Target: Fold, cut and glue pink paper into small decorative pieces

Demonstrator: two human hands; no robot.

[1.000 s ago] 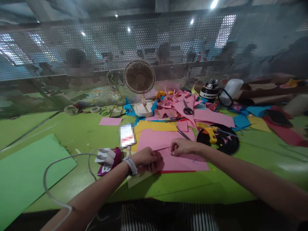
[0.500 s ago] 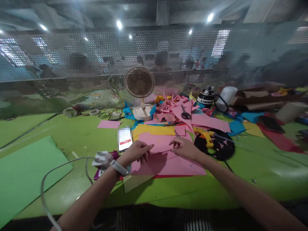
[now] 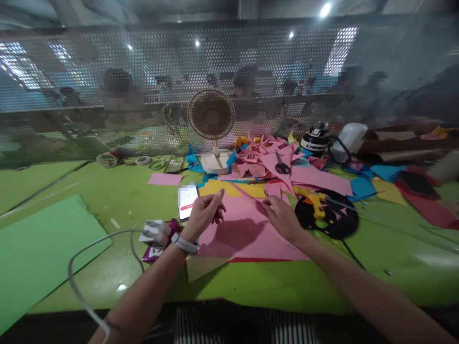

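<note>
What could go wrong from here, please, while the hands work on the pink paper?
The right hand lies on the paper close to the glue gun; if it is hot, a slip could mean a burn. The left hand hangs beside the phone and might knock it.

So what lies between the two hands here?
In the head view, only the pink sheet, partly in shadow, lies between the left hand and the right hand.
</note>
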